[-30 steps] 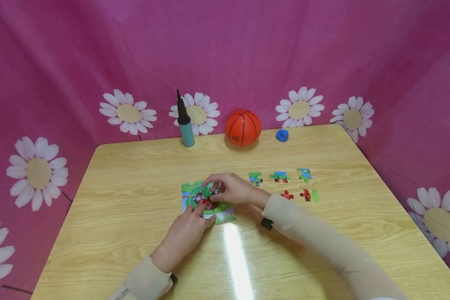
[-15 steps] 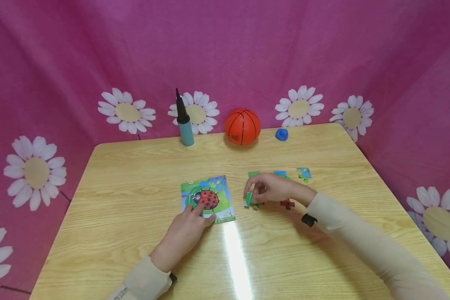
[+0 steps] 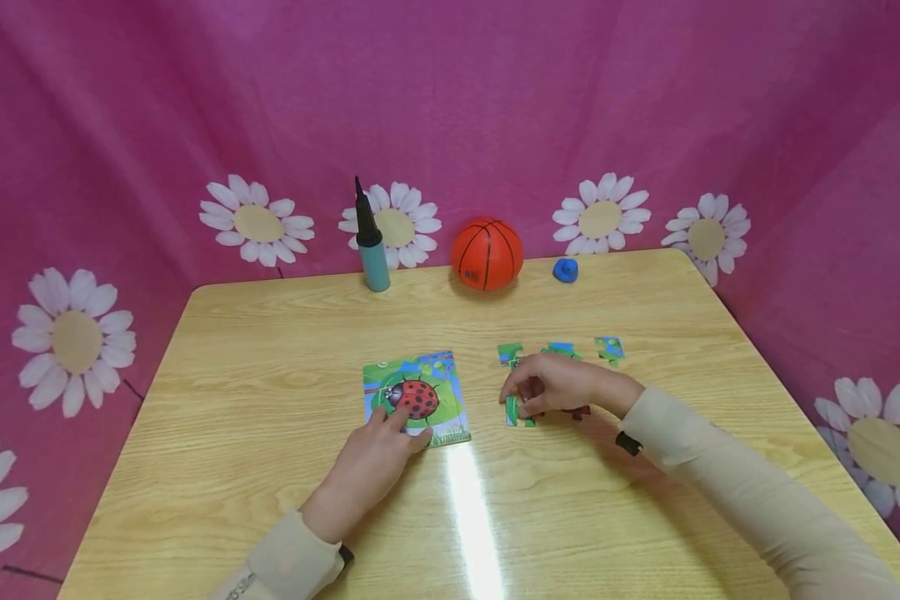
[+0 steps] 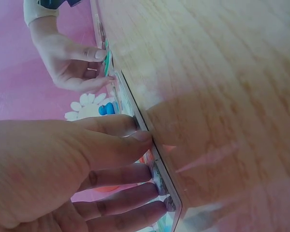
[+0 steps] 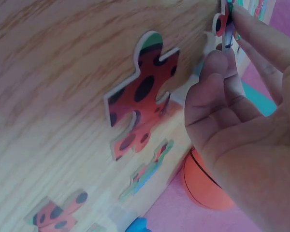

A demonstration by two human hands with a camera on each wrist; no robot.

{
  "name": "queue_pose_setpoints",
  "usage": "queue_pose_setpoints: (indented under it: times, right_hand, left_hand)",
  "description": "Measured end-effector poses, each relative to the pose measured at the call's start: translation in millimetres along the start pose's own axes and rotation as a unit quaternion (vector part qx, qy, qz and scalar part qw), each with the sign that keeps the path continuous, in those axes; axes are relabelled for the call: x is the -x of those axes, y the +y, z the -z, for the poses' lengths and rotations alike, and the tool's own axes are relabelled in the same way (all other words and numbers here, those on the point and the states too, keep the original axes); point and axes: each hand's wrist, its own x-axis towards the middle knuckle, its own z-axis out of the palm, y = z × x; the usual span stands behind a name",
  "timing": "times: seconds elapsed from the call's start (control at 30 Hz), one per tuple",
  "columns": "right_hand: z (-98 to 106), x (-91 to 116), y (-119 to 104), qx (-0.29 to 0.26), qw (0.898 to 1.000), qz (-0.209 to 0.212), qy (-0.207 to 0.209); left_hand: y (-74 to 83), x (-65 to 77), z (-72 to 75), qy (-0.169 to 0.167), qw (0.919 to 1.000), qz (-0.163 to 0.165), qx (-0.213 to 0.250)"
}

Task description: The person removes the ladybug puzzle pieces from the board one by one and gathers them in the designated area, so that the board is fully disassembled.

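Note:
A square ladybug puzzle board (image 3: pixel 453 408) lies on the table in the head view. My left hand (image 3: pixel 371 471) rests on its front left part, fingertips on the picture and thumb at the near edge. To the right of the board, my right hand (image 3: pixel 558 383) pinches a green puzzle piece (image 3: pixel 512 410) between thumb and fingers, low at the tabletop. Part of that piece is hidden by the fingers. Beyond the right hand lie a green-and-blue piece (image 3: pixel 508 354) and a blue-green corner piece (image 3: pixel 610 348). A red spotted piece (image 5: pixel 145 82) lies near it in the right wrist view.
Along the back of the wooden table (image 3: pixel 285 333) stand a teal hand pump (image 3: pixel 375 265), an orange toy basketball (image 3: pixel 487 254) and a blue rubber duck (image 3: pixel 566 270). A pink curtain (image 3: pixel 480 100) with daisies hangs close behind and at both sides.
My right hand has carried the green puzzle piece from over the board to the right, then slightly farther right along the table. My left hand stays on the board.

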Motion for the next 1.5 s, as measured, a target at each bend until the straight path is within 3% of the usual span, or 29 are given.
queue_pose_setpoints:
  times: [0.3, 0.47, 0.57, 0.77, 0.97, 1.07, 1.27, 1.5]
  right_hand:
    - [-4.3, -0.2, 2.3, 0.017, 1.0, 0.023, 0.012]
    - [-4.2, -7.3, -1.8, -0.017, 0.998, 0.025, 0.051]
    - [-4.6, -17.8, -9.7, -0.011, 0.996, 0.026, 0.085]
    - [-17.6, -45.3, -38.7, 0.053, 0.99, 0.044, 0.122]
    - [-42.3, -65.4, -66.0, 0.189, 0.976, 0.062, 0.084]
    - [-49.0, -71.1, -75.1, 0.212, 0.974, 0.05, 0.064]
    - [-50.7, -75.5, -86.8, 0.153, 0.986, -0.025, 0.054]
    - [-51.3, -76.6, -88.6, 0.076, 0.991, -0.09, 0.064]
  left_hand:
    - [1.1, 0.2, 0.6, -0.003, 1.0, 0.004, 0.001]
    - [0.4, 0.3, 0.5, -0.003, 1.0, 0.006, -0.002]
    - [-1.7, -0.2, 0.2, -0.003, 1.0, 0.008, -0.005]
    - [-8.5, -1.2, 1.3, -0.004, 1.0, -0.004, -0.007]
    - [-14.6, -0.6, 2.3, -0.02, 0.9995, -0.017, 0.018]
    - [-16.1, -0.8, 2.4, -0.025, 0.9983, -0.012, 0.051]
    - [-16.0, -0.7, 1.0, -0.006, 0.997, -0.009, 0.076]
    - [-15.0, -3.8, 2.6, -0.005, 0.9986, -0.001, 0.052]
